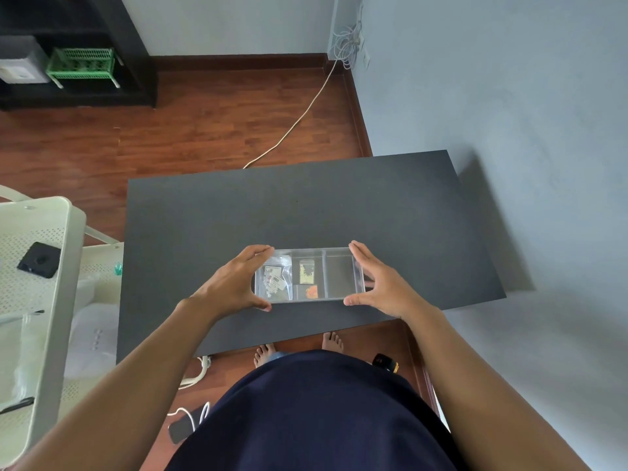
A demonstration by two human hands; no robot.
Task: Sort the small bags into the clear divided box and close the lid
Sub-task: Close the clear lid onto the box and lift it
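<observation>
A dark grey table (306, 205) fills the middle of the view, and the clear divided box (339, 277) lies on it near the front edge, between the two hands. The left hand (234, 283) and right hand (384, 283) grip its short ends, fingers on the far corners and thumbs on the near ones. Small bags sit inside: a labelled bag (274, 278) in the left compartment, a yellow-and-black bag (307, 271) and an orange bag (311, 291) in the middle ones.

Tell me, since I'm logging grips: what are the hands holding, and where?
The clear box, by its two short ends: left hand on one, right hand on the other.
</observation>
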